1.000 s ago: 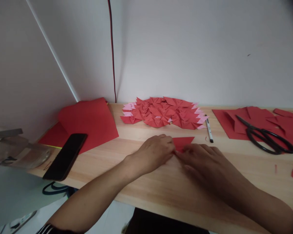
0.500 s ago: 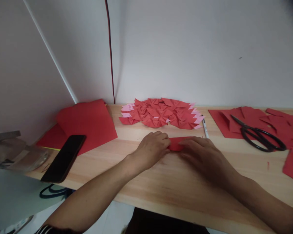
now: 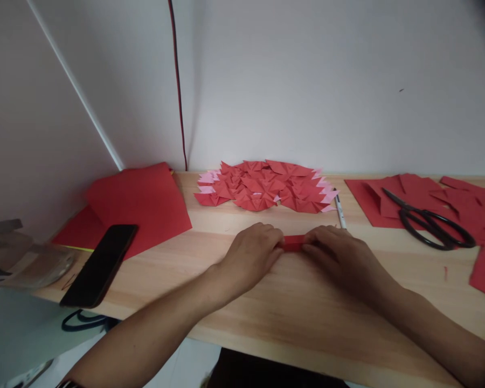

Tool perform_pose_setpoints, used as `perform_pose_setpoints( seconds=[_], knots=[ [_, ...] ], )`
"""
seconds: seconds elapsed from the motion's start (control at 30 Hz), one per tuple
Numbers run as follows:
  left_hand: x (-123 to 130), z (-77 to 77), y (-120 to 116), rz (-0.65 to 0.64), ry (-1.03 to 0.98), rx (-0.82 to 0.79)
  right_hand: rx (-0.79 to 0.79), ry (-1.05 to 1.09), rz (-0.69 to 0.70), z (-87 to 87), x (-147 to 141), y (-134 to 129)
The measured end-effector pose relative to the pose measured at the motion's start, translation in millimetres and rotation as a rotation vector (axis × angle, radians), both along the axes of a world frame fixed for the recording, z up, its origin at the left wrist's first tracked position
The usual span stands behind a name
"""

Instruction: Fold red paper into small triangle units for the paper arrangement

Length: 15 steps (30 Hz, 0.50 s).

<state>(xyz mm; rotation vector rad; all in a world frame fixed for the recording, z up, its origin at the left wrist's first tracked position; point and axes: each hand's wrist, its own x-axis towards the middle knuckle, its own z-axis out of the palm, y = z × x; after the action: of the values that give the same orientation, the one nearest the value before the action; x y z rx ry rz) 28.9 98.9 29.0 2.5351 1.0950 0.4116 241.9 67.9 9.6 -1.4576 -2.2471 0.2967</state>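
The red strip (image 3: pixel 293 243), pinched at either end by left hand (image 3: pixel 252 249) and right hand (image 3: pixel 346 256), could be skewed by uneven pressure.

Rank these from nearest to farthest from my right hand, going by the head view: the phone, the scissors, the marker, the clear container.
From the right hand:
1. Marker, just beyond the hand
2. Scissors, off to the right, on red paper
3. Phone, over on the left
4. Clear container, at the far left
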Motion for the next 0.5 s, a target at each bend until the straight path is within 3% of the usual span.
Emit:
perform_pose_setpoints(
  seconds=[0.17, 0.5],
  knots=[
    [-1, 3.5, -4, 0.101, 0.05, -0.02, -0.092, -0.026, -0.044, -0.6, -3, 4],
    [0, 1.6, -2, 0.134, 0.077, -0.012, -0.205, -0.171, -0.046, 4.7, -6, 16]
  ],
)
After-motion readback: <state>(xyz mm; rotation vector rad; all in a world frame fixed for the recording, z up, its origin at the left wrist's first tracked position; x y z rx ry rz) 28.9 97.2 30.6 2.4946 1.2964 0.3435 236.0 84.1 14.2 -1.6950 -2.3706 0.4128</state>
